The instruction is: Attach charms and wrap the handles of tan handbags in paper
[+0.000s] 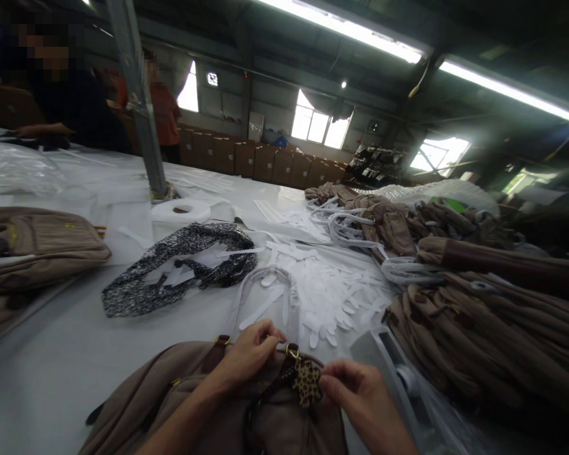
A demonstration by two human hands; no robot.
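A brown bag (279, 417) lies right in front of the person, on a white table (42, 379). The left hand (256, 344) is over the top of the bag with its fingers curled in, and I cannot tell if it grips anything. The right hand (360, 392) has its thumb and finger close together at the edge of a spotted charm (308, 382), but I cannot tell if they pinch it. The charm hangs near a gold ring (293, 351) on the bag. A pale wrapped loop (294, 303) sticks up behind the bag. To the right are a gray bin (389, 366) and a big pile of brown bags (478, 354). Past the loop, lots of white paper pieces (322, 291) are spread out. A speckled black and white wrap (137, 294) lies to their left, with a white roll (180, 210) just behind it. Farther off are a metal post (140, 95), a person in dark clothes (80, 95) and a person in orange (168, 120). Brown boxes (265, 163) stand in a row under bright windows (315, 123).
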